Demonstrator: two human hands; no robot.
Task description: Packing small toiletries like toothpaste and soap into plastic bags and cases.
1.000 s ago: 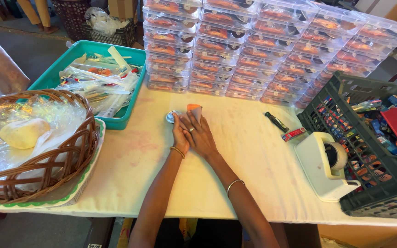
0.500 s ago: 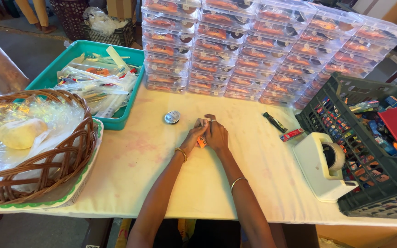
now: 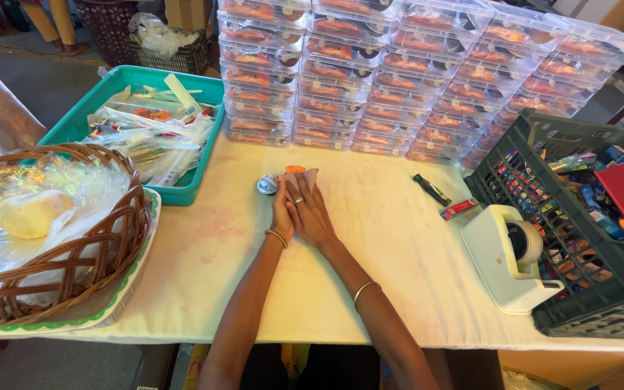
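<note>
A small orange-and-pink packet (image 3: pixel 296 172) lies mid-table, pressed flat beneath 2 hands. It looks light, soft and crinkly; its edges seem best for gripping. The left hand (image 3: pixel 283 217) and right hand (image 3: pixel 310 214) lie flat, fingers together. A round tape roll (image 3: pixel 267 184) sits at 9 o'clock, touching.

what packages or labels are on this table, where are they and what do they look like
Clear boxes: stacked rows along the far edge, orange contents.
Plastic sleeves: heaped in the teal tray, far left, clear.
Small packet: right of the hands, red, oblong.
Orange piece: under both hands' fingertips.
</note>
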